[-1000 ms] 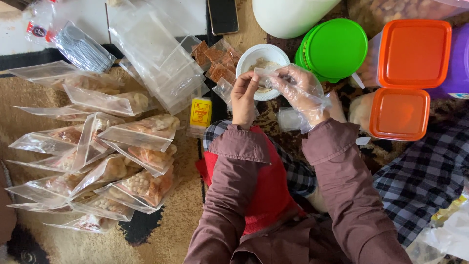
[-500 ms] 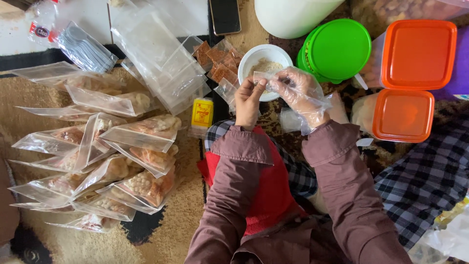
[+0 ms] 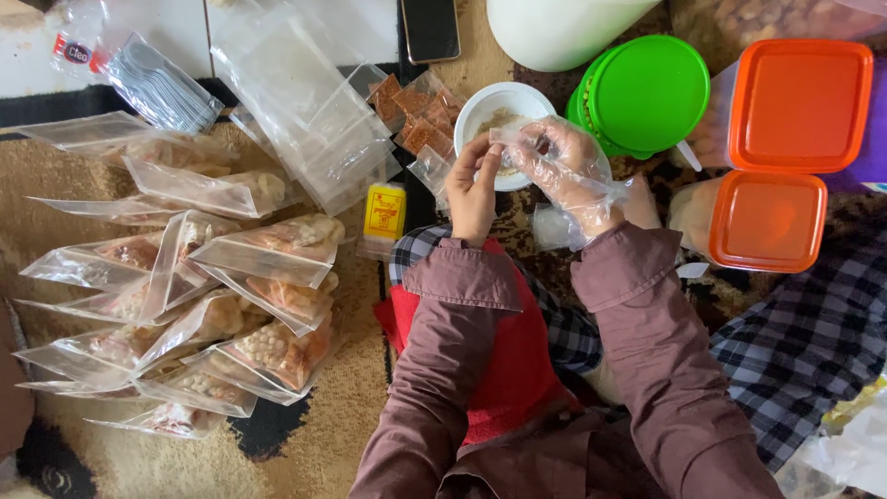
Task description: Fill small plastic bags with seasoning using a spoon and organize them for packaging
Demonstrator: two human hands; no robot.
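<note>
Two hands: left hand [image 3: 473, 189], right hand [image 3: 565, 171], pinching small bag [image 3: 506, 139]

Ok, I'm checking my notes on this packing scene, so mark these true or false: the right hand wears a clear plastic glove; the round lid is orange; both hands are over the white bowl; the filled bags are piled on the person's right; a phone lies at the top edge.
1. The right hand wears a clear plastic glove: true.
2. The round lid is orange: false, it is green; the two orange lids are rectangular.
3. Both hands are over the white bowl: true; the left hand is bare, and both pinch a small clear bag.
4. The filled bags are piled on the person's right: false, on the left.
5. A phone lies at the top edge: true.
</note>
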